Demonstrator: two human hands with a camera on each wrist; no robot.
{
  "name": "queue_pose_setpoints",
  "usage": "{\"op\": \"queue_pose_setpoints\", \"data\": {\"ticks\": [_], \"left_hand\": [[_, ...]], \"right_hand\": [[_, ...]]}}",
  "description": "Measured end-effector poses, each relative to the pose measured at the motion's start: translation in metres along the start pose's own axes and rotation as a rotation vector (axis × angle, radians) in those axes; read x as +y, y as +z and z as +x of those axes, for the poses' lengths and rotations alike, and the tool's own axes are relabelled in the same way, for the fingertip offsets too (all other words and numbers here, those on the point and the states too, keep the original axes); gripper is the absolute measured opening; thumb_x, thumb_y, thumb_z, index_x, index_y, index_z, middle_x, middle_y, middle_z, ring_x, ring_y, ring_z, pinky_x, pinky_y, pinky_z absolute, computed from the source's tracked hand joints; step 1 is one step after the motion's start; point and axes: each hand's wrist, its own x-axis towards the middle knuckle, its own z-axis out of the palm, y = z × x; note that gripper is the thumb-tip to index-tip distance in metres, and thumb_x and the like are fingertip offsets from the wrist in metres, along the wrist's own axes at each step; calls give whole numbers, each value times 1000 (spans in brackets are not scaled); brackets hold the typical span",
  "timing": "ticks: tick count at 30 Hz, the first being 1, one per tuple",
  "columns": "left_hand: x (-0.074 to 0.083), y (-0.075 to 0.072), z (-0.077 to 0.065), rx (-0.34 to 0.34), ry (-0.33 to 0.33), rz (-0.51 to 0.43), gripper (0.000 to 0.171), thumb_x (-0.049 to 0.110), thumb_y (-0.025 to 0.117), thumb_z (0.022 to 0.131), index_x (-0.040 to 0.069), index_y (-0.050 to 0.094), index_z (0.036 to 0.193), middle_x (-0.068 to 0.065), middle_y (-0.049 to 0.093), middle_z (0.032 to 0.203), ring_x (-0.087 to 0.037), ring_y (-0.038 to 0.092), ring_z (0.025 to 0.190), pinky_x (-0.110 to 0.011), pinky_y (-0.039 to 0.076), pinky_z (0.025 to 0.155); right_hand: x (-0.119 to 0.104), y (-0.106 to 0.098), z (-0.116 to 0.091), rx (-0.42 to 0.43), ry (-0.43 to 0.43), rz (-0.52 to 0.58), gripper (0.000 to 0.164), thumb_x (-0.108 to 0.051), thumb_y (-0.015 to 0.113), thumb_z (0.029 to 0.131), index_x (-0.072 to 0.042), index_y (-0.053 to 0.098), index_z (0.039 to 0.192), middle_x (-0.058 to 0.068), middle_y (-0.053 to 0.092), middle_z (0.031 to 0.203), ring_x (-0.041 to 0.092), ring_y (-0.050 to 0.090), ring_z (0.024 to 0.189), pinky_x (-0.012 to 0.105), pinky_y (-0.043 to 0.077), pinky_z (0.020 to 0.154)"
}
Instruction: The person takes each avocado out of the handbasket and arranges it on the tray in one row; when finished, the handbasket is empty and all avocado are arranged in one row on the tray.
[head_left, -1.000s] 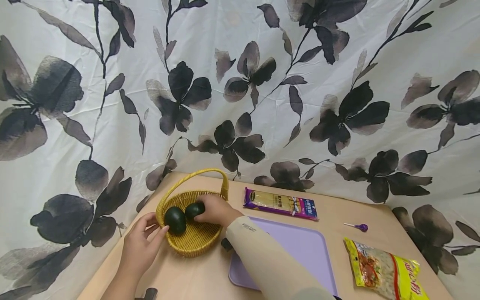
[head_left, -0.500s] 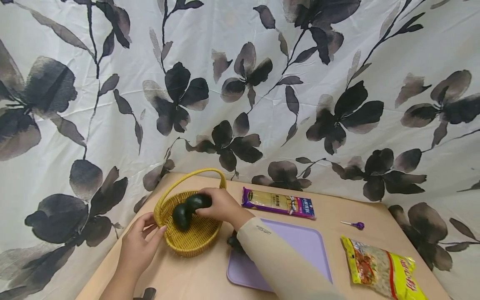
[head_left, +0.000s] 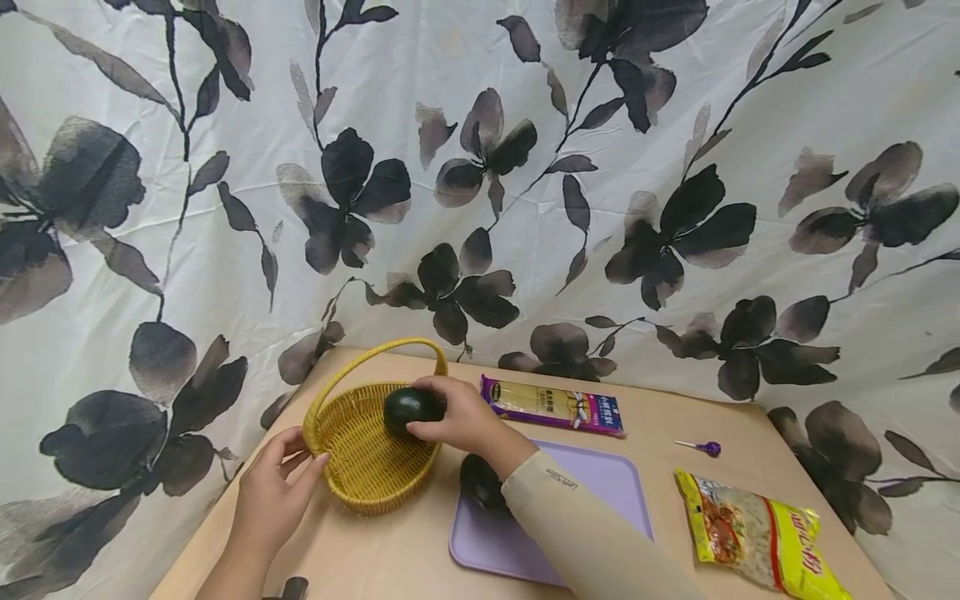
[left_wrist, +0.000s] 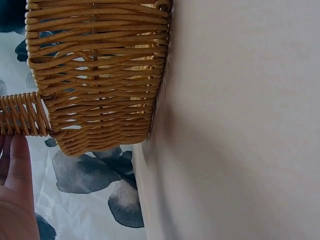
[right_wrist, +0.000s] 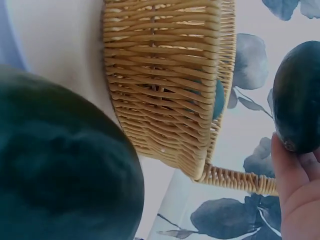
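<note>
In the head view my right hand [head_left: 468,417] holds a dark green avocado [head_left: 412,410] over the right side of the yellow wicker basket [head_left: 378,500]. The right wrist view shows this avocado [right_wrist: 300,97] at the fingertips, beside the arched handle [right_wrist: 240,180]. A rounded dark green shape [right_wrist: 219,99] shows just past the rim, partly hidden by the weave. My left hand [head_left: 273,496] grips the basket at its left rim, near the handle's foot. Another avocado [head_left: 482,483] lies on the purple tray [head_left: 600,475], partly covered by the right forearm; it looms large in the right wrist view.
Behind the tray lies a purple-edged pasta packet [head_left: 551,406]. A purple lollipop [head_left: 707,448] and a yellow bag [head_left: 757,533] lie on the right of the beige table [head_left: 390,558]. A floral curtain [head_left: 450,208] hangs close behind the table.
My right hand has lifted its avocado and shifted it rightward within the basket. The second avocado in the basket has dropped from sight in the head view. The left hand keeps its place.
</note>
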Motion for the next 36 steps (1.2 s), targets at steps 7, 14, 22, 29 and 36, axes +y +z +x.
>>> {"op": "queue_pose_setpoints", "data": {"ticks": [7,14,22,29,36], "left_hand": [[0,0,0,0,-3,1,48,18,75,85,6,52,126,-5,60,117,-14,61,107,-7,49,91],[2,-2,0,15,9,-6,49,17,76,84,4,53,126,-8,61,117,14,50,103,-4,49,89],[1,-1,-1,15,14,5,50,15,77,83,6,53,126,-5,61,115,15,48,102,-4,49,88],[1,-1,-2,21,18,-11,50,13,77,82,6,53,125,-5,60,115,16,48,103,-6,49,89],[3,0,-2,16,-7,-10,49,17,76,83,5,53,125,-6,60,116,7,53,103,-3,48,89]], "right_hand": [[6,-10,-18,50,-28,107,58,-33,82,75,-22,59,126,-8,58,123,10,61,106,23,57,91],[13,-22,-37,90,1,134,55,-33,83,75,-25,60,125,-10,59,122,9,60,104,26,57,92],[22,-35,-63,138,114,113,58,-41,82,73,-31,58,125,-8,62,116,14,63,94,29,60,85],[30,-46,-81,187,149,157,60,-39,82,74,-33,57,129,-6,61,121,17,64,102,36,60,90],[35,-59,-101,231,200,189,60,-34,82,77,-34,56,131,-4,57,126,26,62,108,43,60,89]]}}
